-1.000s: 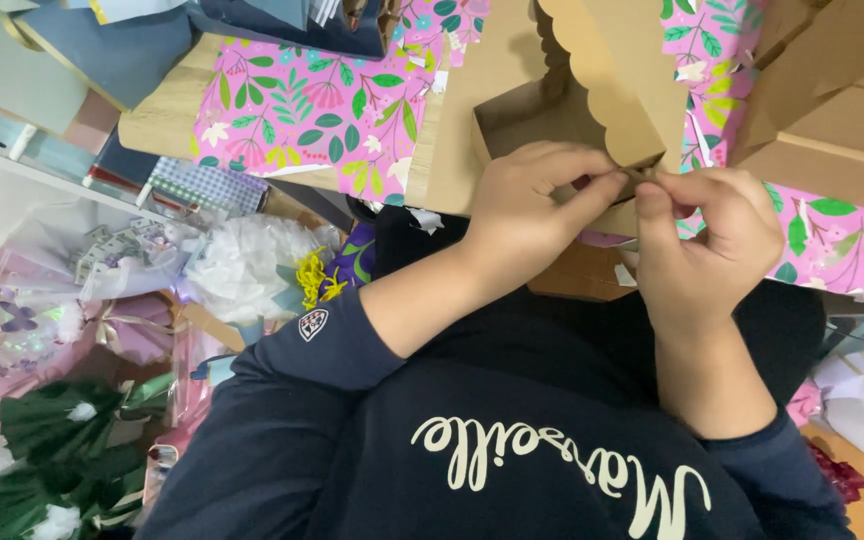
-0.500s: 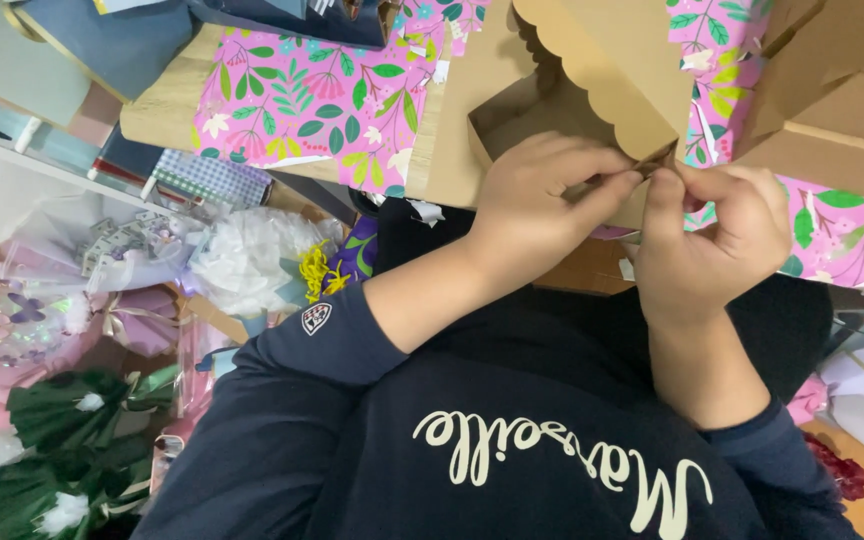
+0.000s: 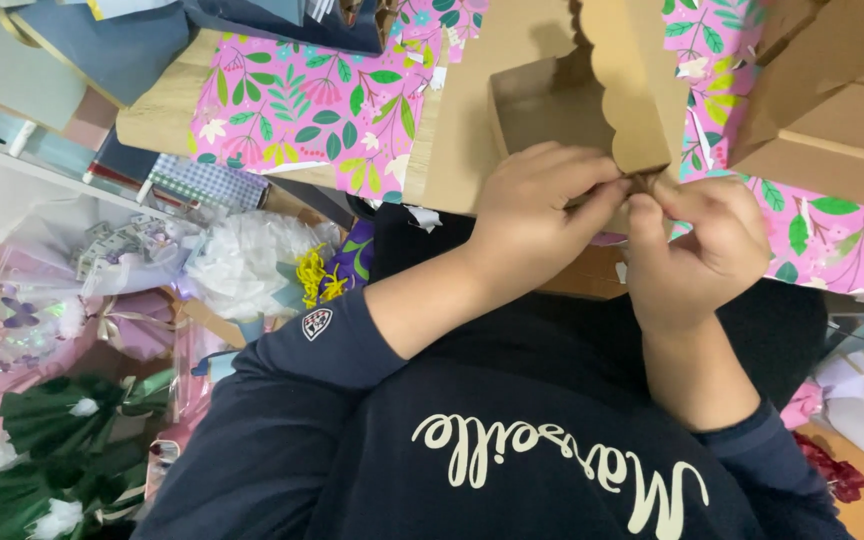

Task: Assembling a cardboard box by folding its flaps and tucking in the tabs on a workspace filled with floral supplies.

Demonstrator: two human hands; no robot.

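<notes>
Person seen from above, wearing a dark navy long-sleeved sweatshirt. Cream cursive lettering runs across the chest. The left sleeve (image 3: 302,370) carries 1 small shield-shaped badge in white, red and dark tones near the cuff, and is pushed back from the wrist. The right sleeve (image 3: 752,455) ends at a plain ribbed cuff. Both hands are bare

The person's left hand (image 3: 537,215) and right hand (image 3: 697,250) meet at the near edge of a brown cardboard box (image 3: 552,100). The fingertips of both hands pinch together there, on something too small to make out. The box has a wavy-edged flap (image 3: 637,80) standing up. It sits on pink paper with green leaves (image 3: 302,100). More brown boxes (image 3: 832,100) lie to the right. White and purple wrapped flowers (image 3: 102,270) lie well off to the left.
</notes>
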